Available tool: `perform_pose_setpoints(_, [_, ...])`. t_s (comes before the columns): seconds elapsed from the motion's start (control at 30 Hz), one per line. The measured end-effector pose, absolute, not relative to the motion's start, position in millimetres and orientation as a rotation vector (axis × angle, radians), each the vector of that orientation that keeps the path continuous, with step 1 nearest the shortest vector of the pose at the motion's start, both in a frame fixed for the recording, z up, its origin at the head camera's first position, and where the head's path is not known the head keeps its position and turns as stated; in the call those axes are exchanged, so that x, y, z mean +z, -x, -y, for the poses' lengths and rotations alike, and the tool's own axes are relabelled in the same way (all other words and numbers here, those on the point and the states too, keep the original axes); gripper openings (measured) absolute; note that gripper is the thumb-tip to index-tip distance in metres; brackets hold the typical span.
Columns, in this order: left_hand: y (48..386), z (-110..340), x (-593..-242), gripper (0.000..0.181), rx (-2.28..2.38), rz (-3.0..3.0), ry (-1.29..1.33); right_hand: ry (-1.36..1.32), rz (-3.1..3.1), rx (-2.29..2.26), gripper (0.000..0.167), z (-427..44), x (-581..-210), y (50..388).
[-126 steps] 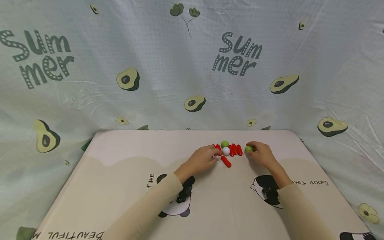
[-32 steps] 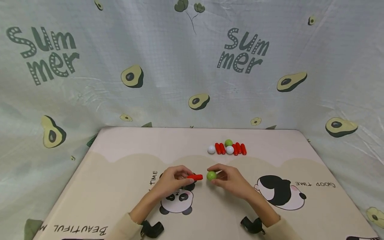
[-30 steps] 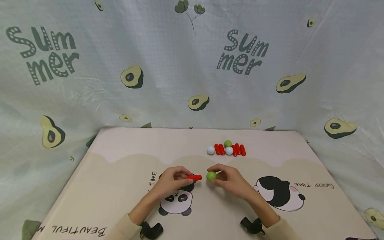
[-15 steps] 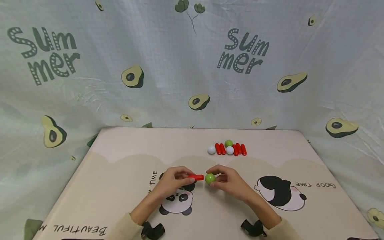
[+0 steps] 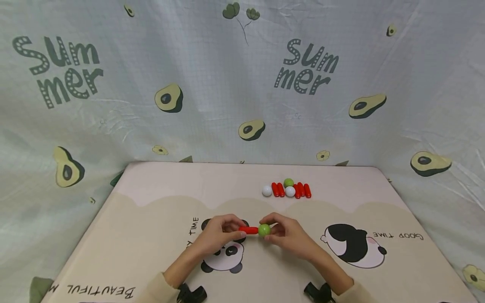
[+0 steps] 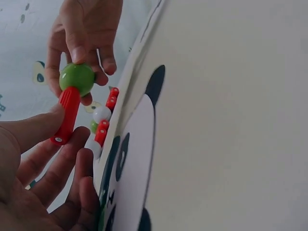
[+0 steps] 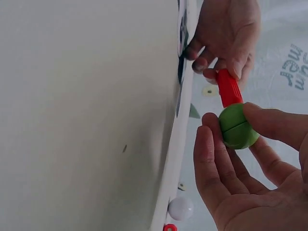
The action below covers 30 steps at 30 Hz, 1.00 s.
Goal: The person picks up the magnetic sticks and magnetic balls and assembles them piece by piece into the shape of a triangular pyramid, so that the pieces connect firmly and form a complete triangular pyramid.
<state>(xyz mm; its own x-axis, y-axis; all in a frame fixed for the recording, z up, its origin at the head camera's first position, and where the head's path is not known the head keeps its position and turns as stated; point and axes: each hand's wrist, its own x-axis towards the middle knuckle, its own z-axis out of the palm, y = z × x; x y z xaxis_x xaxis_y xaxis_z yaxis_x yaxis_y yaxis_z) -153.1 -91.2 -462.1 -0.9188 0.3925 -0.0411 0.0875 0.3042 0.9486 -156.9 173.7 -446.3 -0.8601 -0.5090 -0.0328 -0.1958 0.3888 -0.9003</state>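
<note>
Between thumb and fingers my left hand [image 5: 218, 234] pinches a red ridged rod [image 5: 248, 230], which points right. A pale round dot marks the rod's near end in the left wrist view. My right hand [image 5: 291, 236] holds a green ball [image 5: 264, 229] by thumb and fingertips; a seam runs round the ball [image 7: 237, 127] in the right wrist view. Rod and ball touch end to surface, held above the table over the panda print. Part of the rod is hidden by the left fingers in the head view.
Farther back on the table [image 5: 182, 181] lies a row of several red rods [image 5: 301, 190], with a white ball [image 5: 267, 190] at its left end, another white ball [image 5: 290, 191] midway and a green ball [image 5: 289, 182] behind it. A printed cloth hangs behind the table.
Both hands have come back from the row, the left with a red rod, the right with the green ball. Over the last second the gap between rod and ball has closed.
</note>
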Motion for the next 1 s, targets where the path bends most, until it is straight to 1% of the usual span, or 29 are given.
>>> perform_pose_setpoints(0.3, [153.4, 92.6, -467.3, 0.019, 1.655, -2.308, -0.475, 0.766, -2.514, -1.271, 0.034, -174.2, -445.2, 154.8])
perform_pose_setpoints(0.5, [154.7, 92.6, -467.3, 0.019, 1.648, -2.305, -0.508, 0.816, -2.528, -1.225, 0.034, -176.0, -445.8, 155.4])
perform_pose_setpoints(0.7, [154.1, 92.7, -466.1, 0.021, 1.653, -2.282, -0.508, 0.801, -2.512, -1.224, 0.034, -176.3, -446.8, 156.2])
perform_pose_setpoints(1.0, [156.1, 93.7, -467.8, 0.02, 1.656, -2.288, -0.487, 0.709, -2.464, -1.265, 0.035, -176.7, -447.3, 158.3])
